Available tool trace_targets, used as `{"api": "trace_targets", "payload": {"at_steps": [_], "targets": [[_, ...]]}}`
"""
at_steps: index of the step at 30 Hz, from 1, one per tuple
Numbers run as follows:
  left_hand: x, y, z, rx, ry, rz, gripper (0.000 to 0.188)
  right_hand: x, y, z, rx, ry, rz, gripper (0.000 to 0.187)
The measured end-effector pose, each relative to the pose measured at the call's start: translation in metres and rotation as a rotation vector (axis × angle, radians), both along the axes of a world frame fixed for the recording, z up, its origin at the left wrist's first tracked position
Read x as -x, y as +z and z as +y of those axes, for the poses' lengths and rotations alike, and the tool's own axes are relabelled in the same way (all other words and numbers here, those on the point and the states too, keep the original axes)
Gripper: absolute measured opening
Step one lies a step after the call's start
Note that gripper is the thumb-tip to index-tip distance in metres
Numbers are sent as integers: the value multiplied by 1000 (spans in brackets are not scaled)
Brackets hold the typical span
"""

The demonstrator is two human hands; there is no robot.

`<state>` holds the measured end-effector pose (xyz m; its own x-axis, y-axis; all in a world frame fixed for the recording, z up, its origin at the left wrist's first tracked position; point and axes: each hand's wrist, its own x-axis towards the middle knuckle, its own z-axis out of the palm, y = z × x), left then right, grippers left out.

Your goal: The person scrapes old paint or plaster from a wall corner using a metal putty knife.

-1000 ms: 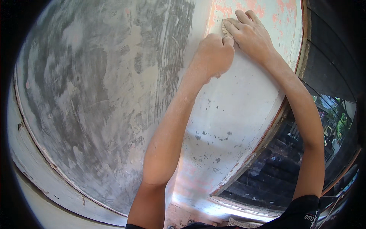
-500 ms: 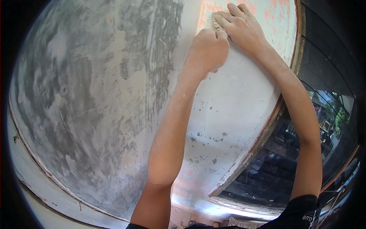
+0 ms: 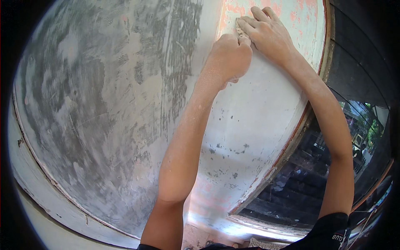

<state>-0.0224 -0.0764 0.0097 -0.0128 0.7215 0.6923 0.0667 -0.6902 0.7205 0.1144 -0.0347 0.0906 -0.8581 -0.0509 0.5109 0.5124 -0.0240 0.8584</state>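
Observation:
At the upper middle, my left hand point(image 3: 230, 56) is closed in a fist against the pale wall strip point(image 3: 246, 112). A thin, pale tan piece smeared with dust or putty, perhaps a scraper blade point(image 3: 240, 31), sticks out past its thumb. Beside it, my right hand point(image 3: 273, 37) presses its fingers along this piece from the right, with the other fingers bent on the wall. Most of the piece lies hidden under the hands, so its kind is unclear. White dust coats both hands. Peeling pink and white paint point(image 3: 235, 9) surrounds them.
A broad grey wall point(image 3: 104, 104) with patchy filler meets the pale strip on the left. To the right runs a worn wooden window frame point(image 3: 287, 152) with dark glass point(image 3: 291, 187). A white ledge point(image 3: 54, 200) curves along the lower left.
Both hands and the piece between them have shifted slightly down and right in the picture. Their hold looks the same, and the whole view has shifted a little.

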Motion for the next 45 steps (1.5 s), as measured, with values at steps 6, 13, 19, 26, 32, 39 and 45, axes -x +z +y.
{"api": "trace_targets", "payload": {"at_steps": [6, 13, 19, 26, 32, 39, 45], "targets": [[1, 7, 4, -35, 3, -11, 23, 3, 8, 6, 7, 59, 9, 13], [1, 15, 4, -13, -7, -23, 23, 5, 16, 7, 14, 89, 11, 14], [-1, 7, 4, -29, -10, -23, 21, 2, 11, 5, 64, -51, 42, 13], [4, 13, 7, -13, -4, -37, 21, 6, 14, 10, 17, 77, 7, 13], [3, 15, 9, -50, -57, -83, 16, 8, 19, 12, 37, 67, 34, 13], [0, 16, 9, -14, 24, -42, 16, 5, 17, 14, 63, 92, 26, 11], [0, 16, 12, -49, 35, -79, 16, 9, 17, 12, 42, 92, 37, 13]]}}
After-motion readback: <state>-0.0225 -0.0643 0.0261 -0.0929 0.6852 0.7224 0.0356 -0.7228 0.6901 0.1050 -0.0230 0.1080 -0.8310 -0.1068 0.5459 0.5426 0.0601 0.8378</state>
